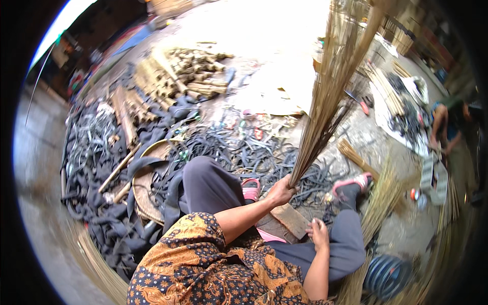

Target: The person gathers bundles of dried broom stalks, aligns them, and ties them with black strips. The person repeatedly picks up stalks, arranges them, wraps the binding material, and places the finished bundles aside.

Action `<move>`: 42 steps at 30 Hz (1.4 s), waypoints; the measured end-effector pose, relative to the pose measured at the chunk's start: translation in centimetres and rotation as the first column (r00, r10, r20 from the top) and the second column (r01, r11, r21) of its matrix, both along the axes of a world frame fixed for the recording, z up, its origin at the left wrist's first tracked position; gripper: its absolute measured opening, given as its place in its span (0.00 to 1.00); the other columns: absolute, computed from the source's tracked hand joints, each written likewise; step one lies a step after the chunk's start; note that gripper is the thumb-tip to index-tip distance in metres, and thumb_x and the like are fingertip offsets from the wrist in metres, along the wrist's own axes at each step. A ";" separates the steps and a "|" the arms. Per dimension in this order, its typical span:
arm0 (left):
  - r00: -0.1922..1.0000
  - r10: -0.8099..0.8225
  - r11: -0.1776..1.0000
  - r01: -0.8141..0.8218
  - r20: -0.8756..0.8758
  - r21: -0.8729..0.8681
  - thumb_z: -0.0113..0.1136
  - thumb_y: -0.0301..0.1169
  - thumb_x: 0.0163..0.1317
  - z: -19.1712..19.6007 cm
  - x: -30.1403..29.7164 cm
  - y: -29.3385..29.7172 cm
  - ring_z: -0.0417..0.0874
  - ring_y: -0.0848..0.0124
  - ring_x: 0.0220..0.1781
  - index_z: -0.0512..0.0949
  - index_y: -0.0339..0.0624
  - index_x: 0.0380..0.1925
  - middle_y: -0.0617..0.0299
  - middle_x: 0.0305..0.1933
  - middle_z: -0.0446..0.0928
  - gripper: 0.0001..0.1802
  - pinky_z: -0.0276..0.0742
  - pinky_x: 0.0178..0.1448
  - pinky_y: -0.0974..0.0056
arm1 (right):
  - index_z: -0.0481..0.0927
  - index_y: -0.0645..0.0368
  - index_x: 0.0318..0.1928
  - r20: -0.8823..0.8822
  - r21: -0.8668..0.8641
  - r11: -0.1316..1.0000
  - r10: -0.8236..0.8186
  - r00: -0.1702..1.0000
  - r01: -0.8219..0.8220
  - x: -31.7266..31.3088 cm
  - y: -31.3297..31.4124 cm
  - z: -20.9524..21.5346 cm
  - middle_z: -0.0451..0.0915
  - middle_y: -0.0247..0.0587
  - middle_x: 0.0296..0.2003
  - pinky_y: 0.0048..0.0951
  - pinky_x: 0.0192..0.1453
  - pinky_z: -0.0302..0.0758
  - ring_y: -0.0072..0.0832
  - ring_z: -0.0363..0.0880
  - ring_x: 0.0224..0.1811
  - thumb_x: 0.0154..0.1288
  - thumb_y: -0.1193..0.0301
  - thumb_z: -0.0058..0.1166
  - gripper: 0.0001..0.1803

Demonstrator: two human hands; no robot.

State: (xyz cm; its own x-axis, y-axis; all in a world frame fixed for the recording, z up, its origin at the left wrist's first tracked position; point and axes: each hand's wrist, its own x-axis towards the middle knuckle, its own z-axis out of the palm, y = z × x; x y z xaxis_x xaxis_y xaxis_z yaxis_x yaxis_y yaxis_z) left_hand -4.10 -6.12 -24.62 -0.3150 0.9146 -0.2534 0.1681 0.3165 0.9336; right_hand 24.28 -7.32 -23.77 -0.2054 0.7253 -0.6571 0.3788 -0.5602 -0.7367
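Observation:
My left hand (281,192) is closed around the narrow lower end of a tall bundle of thin brown sticks (325,101), like a stick broom. The bundle stands up from my fist, leaning right and fanning out toward the top. My right hand (318,235) hangs apart from it, over my right leg and beside a wooden block (290,221). Its fingers are curled in. A small dark bit shows by the fingertips, too small to name. Between my legs, the block lies next to a piece of something pink (270,236).
Black rubber strips (147,203) heap at left around a round woven tray (145,195). Cut bamboo pieces (188,71) are piled beyond. Loose sticks (384,195), a short stick bundle (356,157) and a blue coiled object (388,277) lie right. Another person (447,122) crouches far right.

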 end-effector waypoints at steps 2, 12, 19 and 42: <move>0.995 0.044 0.999 -0.044 0.095 -0.003 0.68 0.39 0.67 4.3 -3.8 1.5 0.85 0.56 0.49 0.76 0.44 0.57 0.49 0.45 0.83 0.22 0.79 0.57 0.53 | 0.72 0.61 0.65 0.008 0.015 0.998 0.056 0.998 -0.056 0.4 0.2 -0.4 0.85 0.42 0.48 0.24 0.34 0.77 0.25 0.86 0.36 0.80 0.54 0.52 0.26; 0.237 0.960 0.270 -0.922 -0.148 0.276 0.59 0.52 0.75 31.1 -45.7 -4.9 0.83 0.65 0.38 0.70 0.37 0.66 0.52 0.51 0.78 0.33 0.86 0.40 0.65 | 0.75 0.64 0.63 0.091 0.044 0.996 0.078 0.993 -0.083 -0.1 0.7 -1.4 0.85 0.42 0.44 0.23 0.30 0.76 0.25 0.87 0.30 0.80 0.56 0.52 0.25; 0.769 0.624 0.779 -0.625 0.137 -0.044 0.58 0.42 0.77 22.8 -37.5 -1.9 0.84 0.67 0.40 0.76 0.38 0.56 0.54 0.51 0.79 0.20 0.86 0.45 0.60 | 0.76 0.67 0.62 -0.025 0.285 0.958 0.036 0.999 -0.028 0.6 1.5 2.0 0.84 0.43 0.43 0.26 0.43 0.79 0.23 0.84 0.37 0.82 0.66 0.49 0.19; 0.975 -0.218 0.833 0.161 -0.046 -0.530 0.60 0.56 0.73 12.9 -28.4 9.8 0.87 0.61 0.49 0.70 0.50 0.70 0.52 0.58 0.82 0.34 0.83 0.49 0.56 | 0.60 0.63 0.78 0.768 0.444 0.849 -0.526 0.365 0.287 22.2 -5.3 -0.6 0.63 0.64 0.75 0.52 0.80 0.59 0.54 0.62 0.78 0.62 0.32 0.59 0.58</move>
State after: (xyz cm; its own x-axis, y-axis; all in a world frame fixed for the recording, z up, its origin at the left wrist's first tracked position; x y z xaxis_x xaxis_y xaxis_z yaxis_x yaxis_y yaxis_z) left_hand -32.54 3.66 -11.70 -0.1983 0.7013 -0.6847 0.3583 0.7021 0.6153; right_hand 46.50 -12.64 -24.40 0.7152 0.6851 -0.1383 0.6298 -0.7175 -0.2974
